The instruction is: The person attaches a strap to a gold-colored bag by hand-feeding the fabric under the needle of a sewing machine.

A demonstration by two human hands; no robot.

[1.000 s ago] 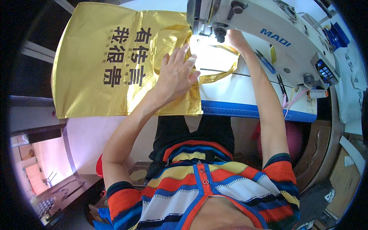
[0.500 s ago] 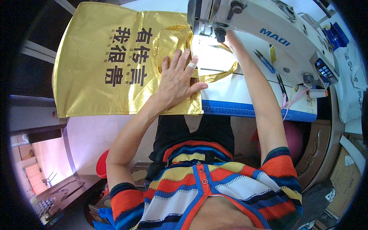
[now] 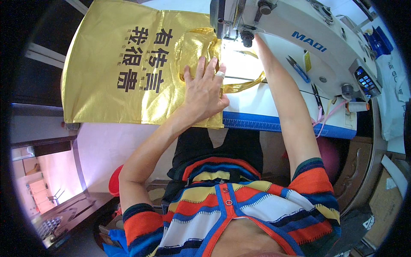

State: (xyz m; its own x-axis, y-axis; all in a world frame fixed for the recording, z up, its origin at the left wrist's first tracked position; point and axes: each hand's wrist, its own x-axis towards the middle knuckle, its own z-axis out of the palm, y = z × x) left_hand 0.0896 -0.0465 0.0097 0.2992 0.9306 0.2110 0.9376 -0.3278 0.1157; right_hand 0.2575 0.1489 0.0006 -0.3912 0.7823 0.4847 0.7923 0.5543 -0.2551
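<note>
A shiny gold tote bag point(image 3: 102, 55) with dark printing lies sideways at the left of the sewing machine point(image 3: 295, 25), its top edge by the needle area. My left hand point(image 3: 205, 88) rests flat on the bag near that edge, fingers spread over one gold strap, a ring on one finger. The other gold strap point(image 3: 244, 88) loops out to the right over the white table. My right hand point(image 3: 258, 42) reaches under the machine head; its fingers are hidden behind the machine and lost in the bright lamp light, so what it holds cannot be seen.
Blue-handled tweezers point(image 3: 298, 69) and black thread snips point(image 3: 317, 96) lie right of my right forearm. Beyond them are a thread cone point(image 3: 357, 106) and a pink ribbon point(image 3: 329, 113). A blue ruler strip point(image 3: 252, 121) runs along the table's front edge.
The bag has turned slightly, its near left corner shifting away from me. My left hand has slid a little to the right and its thumb has drawn in. The right hand remains under the machine head.
</note>
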